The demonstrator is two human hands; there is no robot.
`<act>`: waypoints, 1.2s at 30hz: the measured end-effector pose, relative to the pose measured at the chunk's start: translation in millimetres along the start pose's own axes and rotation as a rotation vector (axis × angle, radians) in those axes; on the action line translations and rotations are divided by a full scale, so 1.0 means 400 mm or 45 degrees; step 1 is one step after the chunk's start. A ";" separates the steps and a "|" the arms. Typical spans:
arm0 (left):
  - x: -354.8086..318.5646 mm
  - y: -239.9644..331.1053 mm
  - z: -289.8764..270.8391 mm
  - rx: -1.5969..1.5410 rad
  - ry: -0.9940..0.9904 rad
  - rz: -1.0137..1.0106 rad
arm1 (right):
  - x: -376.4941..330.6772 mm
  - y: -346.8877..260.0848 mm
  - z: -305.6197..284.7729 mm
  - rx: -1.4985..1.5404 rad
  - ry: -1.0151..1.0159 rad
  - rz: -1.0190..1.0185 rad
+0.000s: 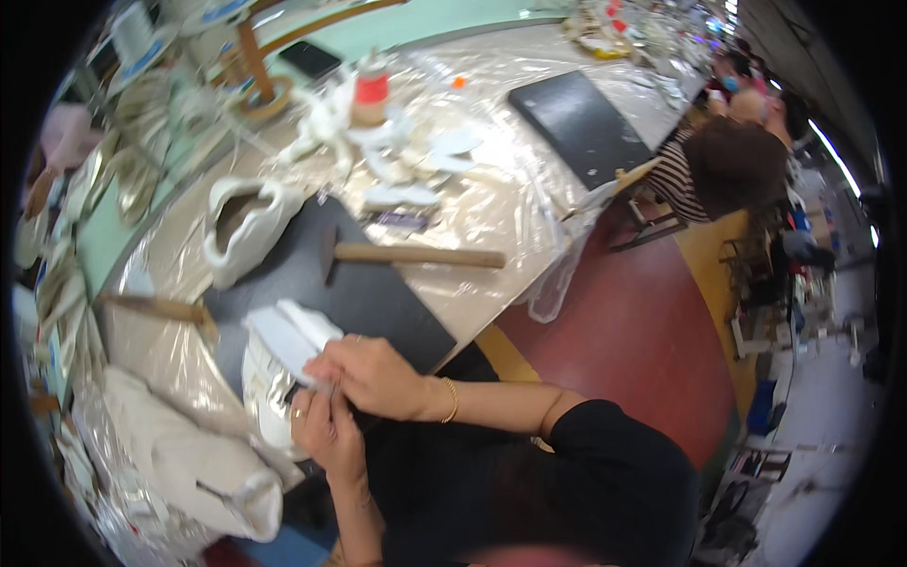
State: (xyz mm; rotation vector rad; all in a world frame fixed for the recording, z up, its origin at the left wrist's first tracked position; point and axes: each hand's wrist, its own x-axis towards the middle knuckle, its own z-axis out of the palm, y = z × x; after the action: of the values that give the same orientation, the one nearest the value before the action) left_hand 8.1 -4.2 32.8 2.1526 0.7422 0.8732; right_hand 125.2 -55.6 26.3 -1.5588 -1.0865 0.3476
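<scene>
Both hands work at the near edge of the black mat [368,293]. The right hand [373,376], palm down with wrist bent, pinches a white shoe piece [288,335] against the white shoe [265,397] below. The left hand [326,430], fingers curled upward, grips the same shoe from beneath. Count: two white shoes, the second [241,227] farther along the mat; two hammers, one [416,255] on the mat, one [156,307] beside it.

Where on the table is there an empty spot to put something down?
The far black mat lies bare. So does the clear plastic sheet between the hammer and the white pieces. It is crowded near both hands and the white shoe.
</scene>
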 end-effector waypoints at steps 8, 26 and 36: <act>-0.025 -0.041 0.006 -0.025 0.078 -0.009 | -0.008 0.037 0.004 0.575 -0.345 0.584; -0.009 0.023 -0.013 -0.386 -0.124 -0.262 | 0.031 -0.022 -0.102 -0.059 -0.310 -0.179; -0.016 0.016 0.011 -0.416 -0.095 -0.305 | 0.050 -0.002 -0.117 0.238 -0.532 0.422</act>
State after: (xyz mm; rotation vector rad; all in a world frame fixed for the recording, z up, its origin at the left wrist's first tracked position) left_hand 9.3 -14.1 33.0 1.7577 0.7453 0.7279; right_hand 169.0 -68.9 48.1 -1.5322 -1.0682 1.0078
